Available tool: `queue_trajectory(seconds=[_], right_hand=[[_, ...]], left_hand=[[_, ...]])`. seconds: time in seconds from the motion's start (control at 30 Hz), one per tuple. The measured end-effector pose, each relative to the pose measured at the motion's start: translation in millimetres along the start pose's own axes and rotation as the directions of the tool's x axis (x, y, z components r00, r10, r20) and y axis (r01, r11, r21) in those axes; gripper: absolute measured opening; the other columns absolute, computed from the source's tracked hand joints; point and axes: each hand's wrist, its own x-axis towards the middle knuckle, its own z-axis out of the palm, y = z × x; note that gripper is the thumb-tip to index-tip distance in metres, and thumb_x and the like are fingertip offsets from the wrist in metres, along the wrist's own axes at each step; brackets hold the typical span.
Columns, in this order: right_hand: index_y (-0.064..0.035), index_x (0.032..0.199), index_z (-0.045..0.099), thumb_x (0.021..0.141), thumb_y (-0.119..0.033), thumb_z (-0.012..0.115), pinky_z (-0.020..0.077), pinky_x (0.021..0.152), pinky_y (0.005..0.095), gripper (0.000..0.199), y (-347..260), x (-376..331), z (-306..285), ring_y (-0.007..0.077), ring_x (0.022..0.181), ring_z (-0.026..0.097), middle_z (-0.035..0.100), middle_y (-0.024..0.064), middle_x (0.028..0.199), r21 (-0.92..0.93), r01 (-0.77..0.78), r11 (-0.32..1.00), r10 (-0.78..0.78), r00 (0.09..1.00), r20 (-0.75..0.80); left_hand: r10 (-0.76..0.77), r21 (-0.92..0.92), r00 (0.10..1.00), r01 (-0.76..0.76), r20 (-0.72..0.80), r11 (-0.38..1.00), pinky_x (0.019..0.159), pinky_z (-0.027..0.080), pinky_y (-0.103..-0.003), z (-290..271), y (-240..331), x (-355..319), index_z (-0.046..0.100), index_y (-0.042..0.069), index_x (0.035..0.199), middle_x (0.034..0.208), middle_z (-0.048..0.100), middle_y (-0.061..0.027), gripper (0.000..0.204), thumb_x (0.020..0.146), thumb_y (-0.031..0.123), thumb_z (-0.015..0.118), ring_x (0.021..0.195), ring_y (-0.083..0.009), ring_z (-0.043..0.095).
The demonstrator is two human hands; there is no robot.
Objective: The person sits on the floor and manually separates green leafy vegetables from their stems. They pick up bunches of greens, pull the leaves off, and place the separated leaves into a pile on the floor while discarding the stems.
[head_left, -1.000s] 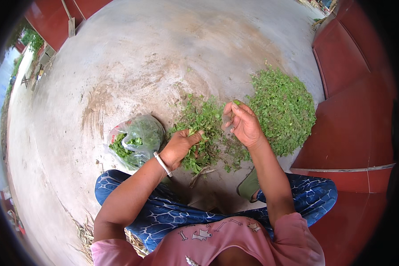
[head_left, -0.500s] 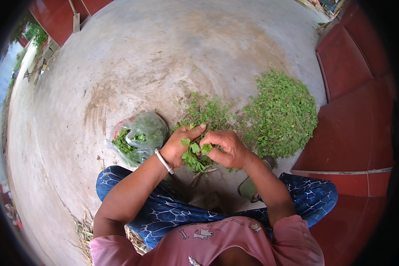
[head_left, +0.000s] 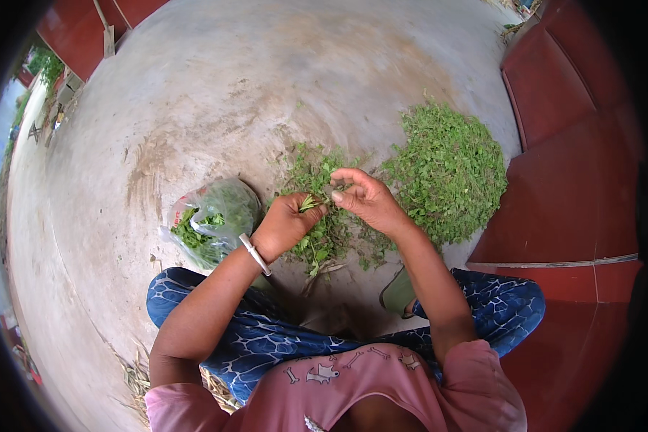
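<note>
My left hand [head_left: 289, 225], with a white bangle at its wrist, is closed around a small bunch of leafy green stems [head_left: 311, 203]. Cut or broken stem ends poke out between its thumb and fingers, and the rest of the bunch is mostly hidden. Just to the right is my right hand [head_left: 371, 204], its thumb and fingers apart and nothing visible between them. Below both hands a loose scatter of the same greens [head_left: 317, 167] lies on the concrete. Left of my left hand stands a clear plastic bag [head_left: 234, 205] partly filled with green leaves [head_left: 191, 230].
A large heap of leafy greens [head_left: 450, 173] spreads on the concrete floor [head_left: 216, 86] at the right. Beyond it are dark red tiled surfaces [head_left: 554, 194]. My green shoe [head_left: 396, 294] is near the heap, and dry stalks [head_left: 138, 378] lie at the lower left.
My right hand has moved up and away from the bunch, and its fingers have spread. My left hand has turned and closed over the stems, hiding the leaves that showed before.
</note>
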Motion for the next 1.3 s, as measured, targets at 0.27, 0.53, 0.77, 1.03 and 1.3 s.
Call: queue_trajectory(seconds=[0.27,0.53,0.77,1.03,1.3], right_hand=[[-0.002,0.096,0.055,0.088,-0.01,0.058,0.0447,0.061,0.0206,0.012,35,6,31,0.0032,0.068,0.051,0.056,-0.0026,0.079,0.114,0.069,0.991,-0.068,0.998,-0.011],[-0.0017,0.096,0.054,0.088,-0.012,0.057,0.0456,0.064,0.0222,0.013,34,17,60,0.0063,0.073,0.052,0.057,0.0006,0.09,0.532,0.146,0.834,-0.099,0.988,-0.116],[-0.0027,0.099,0.055,0.09,-0.015,0.056,0.047,0.07,0.0238,0.015,46,13,64,0.0067,0.079,0.053,0.057,-0.0002,0.089,0.508,0.192,0.84,-0.11,0.976,-0.187],[-0.0012,0.113,0.048,0.079,-0.01,0.055,0.0509,0.078,0.0398,0.036,132,0,-33,0.0315,0.091,0.061,0.056,0.0175,0.11,-0.889,-0.11,0.444,-0.064,0.986,-0.154],[-0.011,0.096,0.057,0.072,-0.005,0.054,0.0506,0.068,0.0383,0.026,199,-74,-154,0.0282,0.085,0.063,0.055,0.0142,0.107,-0.917,-0.388,-0.096,0.112,0.911,-0.397]], left_hand=[[0.084,0.098,0.993,-0.076,-0.08,0.992,0.05,0.038,-0.027,7,-10,-2,0.057,-0.001,0.076,0.057,0.049,-0.0012,0.011,0.082,0.008,0.057,0.056,-0.0072,0.041],[-0.104,-0.259,0.969,0.044,-0.223,0.965,0.065,0.038,-0.021,5,3,-2,0.059,0.004,0.095,0.083,0.058,0.0022,0.014,0.087,0.011,0.05,0.073,-0.0057,0.048],[-0.186,-0.269,0.918,0.092,-0.35,0.959,0.062,0.038,-0.022,-8,-15,7,0.057,0.004,0.089,0.077,0.055,0.0023,0.01,0.087,0.011,0.049,0.069,-0.0063,0.046],[0.005,-0.226,0.967,-0.064,-0.254,0.972,0.07,0.038,-0.023,-11,-3,9,0.051,0.007,0.089,0.082,0.051,-0.0002,0.012,0.092,0.018,0.048,0.072,-0.0103,0.046],[-0.131,-0.481,0.979,0.042,-0.153,0.876,0.069,0.048,-0.027,-7,14,9,0.047,0.006,0.093,0.08,0.049,-0.0033,0.014,0.095,0.02,0.045,0.076,-0.0127,0.053]])
